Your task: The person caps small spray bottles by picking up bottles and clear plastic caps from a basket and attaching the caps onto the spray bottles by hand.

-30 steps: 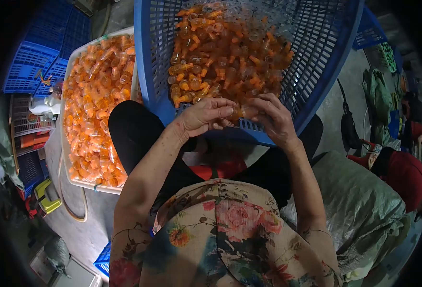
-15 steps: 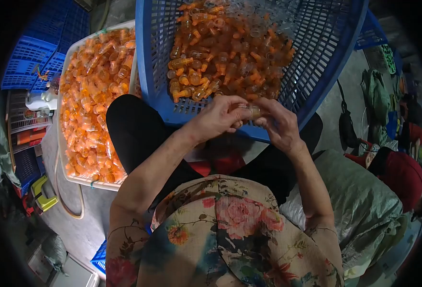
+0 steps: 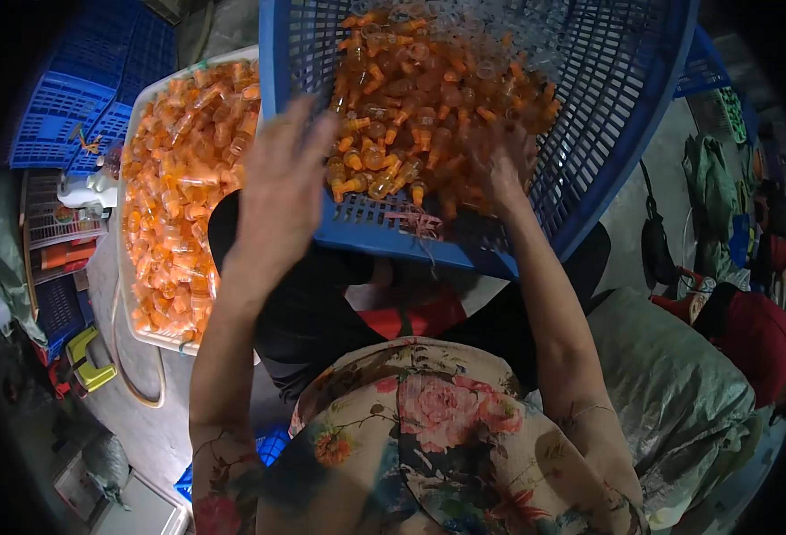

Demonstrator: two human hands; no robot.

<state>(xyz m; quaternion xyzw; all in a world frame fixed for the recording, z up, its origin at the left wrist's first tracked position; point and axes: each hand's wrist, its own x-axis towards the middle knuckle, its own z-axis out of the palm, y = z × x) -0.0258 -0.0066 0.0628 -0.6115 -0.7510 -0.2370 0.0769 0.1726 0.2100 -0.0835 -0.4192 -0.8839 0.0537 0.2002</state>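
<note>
A blue slatted basket (image 3: 371,237) stands tilted between my knees. Inside is a heap of small clear-and-orange plastic bottle-like pieces (image 3: 402,134) with narrow orange tips. My right hand (image 3: 503,169) reaches into the right side of this heap; its fingertips are blurred among the pieces, so any hold is unclear. Over the basket's left rim is my left hand (image 3: 282,174), smeared by motion, its fingers stretched and apart with nothing visible in them. To its left, a white tray (image 3: 124,259) is piled with similar orange pieces (image 3: 166,214).
Pink string (image 3: 418,223) hangs through the basket's near slats. Blue crates (image 3: 63,98) are stacked at the far left. A grey-green sack (image 3: 669,374) lies by my right side, with a person in red (image 3: 754,343) beyond it. A hose (image 3: 139,392) curves along the floor.
My hands, together over the basket's near rim around a small clear piece, have separated. The left moved left to the basket's side rim; the right moved into the heap.
</note>
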